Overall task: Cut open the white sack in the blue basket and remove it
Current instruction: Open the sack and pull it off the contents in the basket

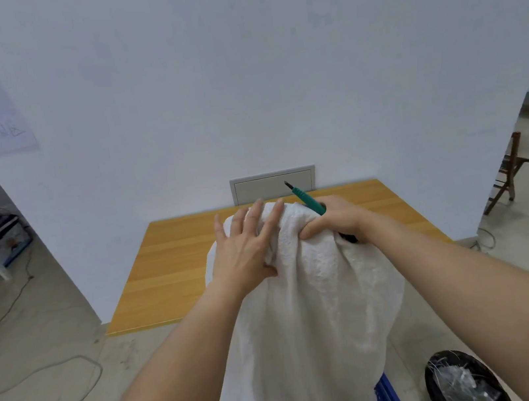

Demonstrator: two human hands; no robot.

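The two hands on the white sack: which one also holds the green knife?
The right hand: it grips the sack top together with the green knife, blade pointing up and away. The left hand only rests on the cloth with spread fingers.

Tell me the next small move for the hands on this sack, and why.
Probably keep lifting the white sack up and clear of the blue basket. The right hand bunches its top while also holding the green knife, blade pointing up and away; the left hand lies flat on the cloth. The sack's lower end still hangs at the basket.
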